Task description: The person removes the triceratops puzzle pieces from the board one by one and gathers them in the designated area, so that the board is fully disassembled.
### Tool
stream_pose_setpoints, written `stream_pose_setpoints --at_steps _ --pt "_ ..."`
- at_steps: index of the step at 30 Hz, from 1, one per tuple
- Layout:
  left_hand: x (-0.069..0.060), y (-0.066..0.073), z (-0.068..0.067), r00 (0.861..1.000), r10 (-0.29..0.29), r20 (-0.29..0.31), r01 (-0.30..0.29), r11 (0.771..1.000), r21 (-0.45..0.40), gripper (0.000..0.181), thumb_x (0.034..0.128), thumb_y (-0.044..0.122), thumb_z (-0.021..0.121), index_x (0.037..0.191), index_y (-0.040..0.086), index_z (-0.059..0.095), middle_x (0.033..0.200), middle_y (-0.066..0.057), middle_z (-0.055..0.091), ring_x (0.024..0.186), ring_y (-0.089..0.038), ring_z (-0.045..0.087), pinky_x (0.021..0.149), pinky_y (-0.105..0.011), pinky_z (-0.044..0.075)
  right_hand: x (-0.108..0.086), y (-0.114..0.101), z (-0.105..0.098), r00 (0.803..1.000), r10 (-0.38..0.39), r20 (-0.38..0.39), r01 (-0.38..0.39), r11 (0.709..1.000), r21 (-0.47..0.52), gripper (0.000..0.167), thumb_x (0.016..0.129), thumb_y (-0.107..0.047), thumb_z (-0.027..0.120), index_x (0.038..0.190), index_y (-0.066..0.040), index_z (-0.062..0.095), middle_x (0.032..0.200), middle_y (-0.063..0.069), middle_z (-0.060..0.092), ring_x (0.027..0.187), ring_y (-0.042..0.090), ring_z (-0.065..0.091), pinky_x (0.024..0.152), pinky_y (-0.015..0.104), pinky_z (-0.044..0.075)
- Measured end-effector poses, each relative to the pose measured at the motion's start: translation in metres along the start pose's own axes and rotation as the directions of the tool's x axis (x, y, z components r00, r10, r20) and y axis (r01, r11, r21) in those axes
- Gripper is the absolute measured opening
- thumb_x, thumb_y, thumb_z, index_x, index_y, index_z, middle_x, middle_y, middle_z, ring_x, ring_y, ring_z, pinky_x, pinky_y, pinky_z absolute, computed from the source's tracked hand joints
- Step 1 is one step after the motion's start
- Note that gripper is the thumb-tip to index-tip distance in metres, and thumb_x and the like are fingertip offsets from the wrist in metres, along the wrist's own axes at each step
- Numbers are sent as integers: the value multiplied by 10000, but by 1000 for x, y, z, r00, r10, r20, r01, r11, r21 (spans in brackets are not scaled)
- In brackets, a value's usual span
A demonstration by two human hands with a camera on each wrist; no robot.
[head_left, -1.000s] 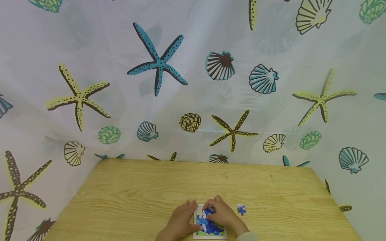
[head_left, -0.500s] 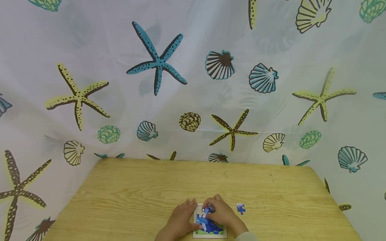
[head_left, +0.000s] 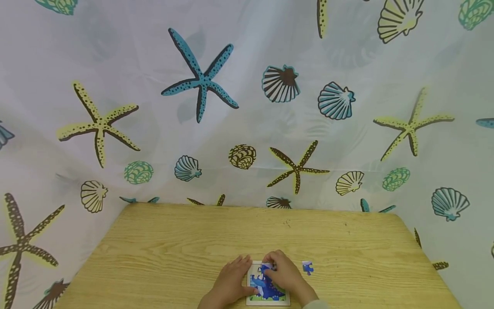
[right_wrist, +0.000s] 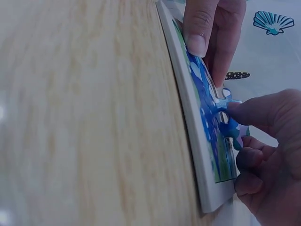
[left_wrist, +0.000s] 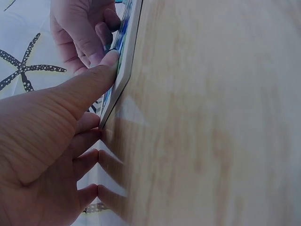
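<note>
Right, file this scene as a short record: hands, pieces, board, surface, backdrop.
Left hand: thumb on the board's face, other fingers by its left edge
Right hand: pinches a puzzle piece at the board's far part; whether it is seated is unclear
Puzzle board: pale frame, blue dinosaur-like picture
Loose piece: on the table, right of the board
Table: wood-grain top
Backdrop: pale cloth, starfish and shell print

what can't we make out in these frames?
Board, head view: upper right part hidden by the right grip.
Held piece, head view: partly covered by the right grip.
Board's picture, left wrist view: nearly edge-on, partly behind the left grip.
Loose piece, head view: print too small to read.
</note>
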State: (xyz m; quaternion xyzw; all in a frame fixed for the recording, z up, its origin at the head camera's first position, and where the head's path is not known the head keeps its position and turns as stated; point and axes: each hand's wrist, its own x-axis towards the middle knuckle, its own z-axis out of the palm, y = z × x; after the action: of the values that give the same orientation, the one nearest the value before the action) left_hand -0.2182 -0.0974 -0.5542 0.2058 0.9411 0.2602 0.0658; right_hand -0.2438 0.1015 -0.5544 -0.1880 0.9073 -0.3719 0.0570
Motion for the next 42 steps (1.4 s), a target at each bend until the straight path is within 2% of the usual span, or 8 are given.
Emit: stream_pose_setpoints --at_steps 5,11,16,20,24,28,35,42 --pt "-1 0 2 1000 -11 9 11 1000 5 831 731 452 768 1360 -9 483 1437 -163 433 1342 -389 338 1040 -615 274 -4 2 -1 999 -5 -35 9 995 99 60 893 -117 637 941 -153 641 933 -29 655 870 164 608 768 374 507" --pt "-1 0 4 999 -36 30 37 999 -4 840 735 464 763 1375 4 471 1451 -155 416 1353 -388 319 1053 -614 255 -8 8 -10 993 44 -107 -15 965 261 88 925 -149 612 993 -112 653 848 -34 585 735 103 488 646 220 433" --pt "-1 1 4 998 -51 39 50 999 3 845 737 478 755 1384 19 464 1461 -144 406 1361 -381 308 1068 -599 243 -11 18 -26 979 97 -179 -36 949 314 110 916 -177 630 973 -85 645 852 -11 588 764 124 494 659 208 432" --pt "-2 2 2 999 -42 32 42 999 -5 837 738 460 760 1381 13 465 1460 -141 408 1365 -371 304 1074 -591 238 -16 28 -42 964 175 -200 -98 934 344 98 902 -163 645 956 -83 661 838 5 587 746 144 491 623 218 430" --pt "-2 0 3 999 -33 27 34 999 -6 841 737 457 762 1380 5 463 1457 -141 412 1367 -366 303 1075 -588 237 -25 42 -58 947 253 -201 -168 917 362 86 900 -147 645 956 -92 679 827 6 588 710 138 472 586 225 421" --pt "-1 -1 5 998 -49 43 49 999 2 850 741 471 752 1393 18 450 1473 -129 392 1378 -354 288 1087 -579 224 -37 58 -77 936 288 -205 -203 913 354 109 903 -127 638 975 -60 684 829 15 590 716 130 463 598 224 424" --pt "-1 1 5 997 -60 52 60 998 4 853 748 480 741 1408 34 436 1491 -113 367 1389 -343 271 1100 -567 207 -58 88 -105 929 322 -184 -267 926 268 138 916 -147 624 988 -45 683 879 16 628 762 135 483 654 242 428" --pt "-1 3 3 997 -58 41 56 998 32 837 763 462 738 1410 31 430 1491 -122 363 1385 -346 278 1105 -558 207 -68 105 -112 926 341 -162 -306 929 206 155 908 -169 635 991 -43 672 922 23 654 792 137 525 678 256 447"
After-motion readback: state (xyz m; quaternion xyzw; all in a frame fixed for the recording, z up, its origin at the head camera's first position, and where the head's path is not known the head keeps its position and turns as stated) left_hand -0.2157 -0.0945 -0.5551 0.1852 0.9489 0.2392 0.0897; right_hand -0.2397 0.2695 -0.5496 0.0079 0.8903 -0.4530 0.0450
